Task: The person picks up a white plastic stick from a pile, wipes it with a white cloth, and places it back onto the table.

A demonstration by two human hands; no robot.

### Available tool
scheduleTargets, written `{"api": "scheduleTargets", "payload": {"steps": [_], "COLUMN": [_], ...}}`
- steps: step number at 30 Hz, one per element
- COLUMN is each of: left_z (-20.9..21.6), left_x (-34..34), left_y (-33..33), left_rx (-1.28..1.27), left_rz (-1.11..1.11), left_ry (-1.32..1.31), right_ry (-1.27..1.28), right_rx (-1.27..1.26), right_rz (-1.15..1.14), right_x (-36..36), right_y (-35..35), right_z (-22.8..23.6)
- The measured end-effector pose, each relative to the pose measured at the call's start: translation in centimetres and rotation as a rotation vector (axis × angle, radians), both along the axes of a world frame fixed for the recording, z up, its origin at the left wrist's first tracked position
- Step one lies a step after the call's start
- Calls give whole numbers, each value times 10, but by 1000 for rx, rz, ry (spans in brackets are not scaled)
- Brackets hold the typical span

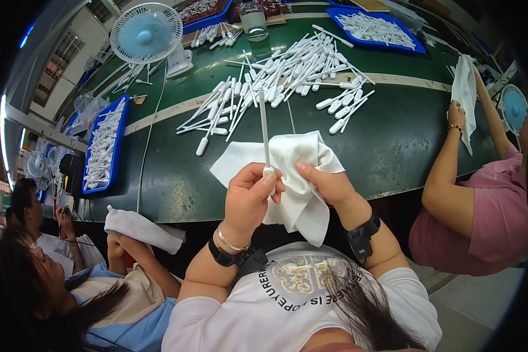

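Pinched in my left hand is a thin white plastic stick. Its slim stem points up and away from me, and its thicker end sits between the fingers. My right hand is closed on a white cloth, thumb pressed on top. Part of this cloth lies on the green table, and the rest hangs over the near edge. Beyond both hands spreads a loose pile of similar white sticks, each with a thicker rounded end.
Blue trays of white sticks stand at left and far right. At the back are a white fan and a glass jar. A person at right holds up a white cloth; another at left holds a folded one.
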State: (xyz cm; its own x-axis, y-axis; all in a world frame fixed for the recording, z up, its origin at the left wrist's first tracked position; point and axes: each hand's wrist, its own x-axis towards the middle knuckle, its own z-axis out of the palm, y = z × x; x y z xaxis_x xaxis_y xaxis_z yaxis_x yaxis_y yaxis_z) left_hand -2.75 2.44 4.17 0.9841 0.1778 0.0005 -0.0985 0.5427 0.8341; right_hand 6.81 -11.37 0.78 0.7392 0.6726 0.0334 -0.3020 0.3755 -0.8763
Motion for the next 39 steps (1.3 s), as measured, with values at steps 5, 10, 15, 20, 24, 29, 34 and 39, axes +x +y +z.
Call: {"api": "scheduleTargets", "payload": {"steps": [5,10,15,20,24,29,34,39], "left_z": [-21,-25,-27,-26,-25,-22,-20,-21], "left_x": [13,13,14,12,8,9,7,-3], "left_y": [-6,-15,-16,-16,-9,-9,-4,2], "left_rx": [180,380,701,1036,1054,898,890,841], "left_rz": [-51,-34,-55,-87,-202,-239,-209,-154], "left_ry": [223,231,164,53,63,169,231,224], "right_ry": [-83,-253,-208,-364,-324,-328,47,261], "right_rx": [-8,40,46,-87,-154,-117,25,224], "right_rz": [105,98,151,62,83,-16,-108,-165], "right_x": [-2,-2,-2,8,2,-8,-2,1], "right_y": [-10,-30,-42,-39,-38,-31,-31,-37], "right_z": [5,18,22,2,1,-4,-12,-9]}}
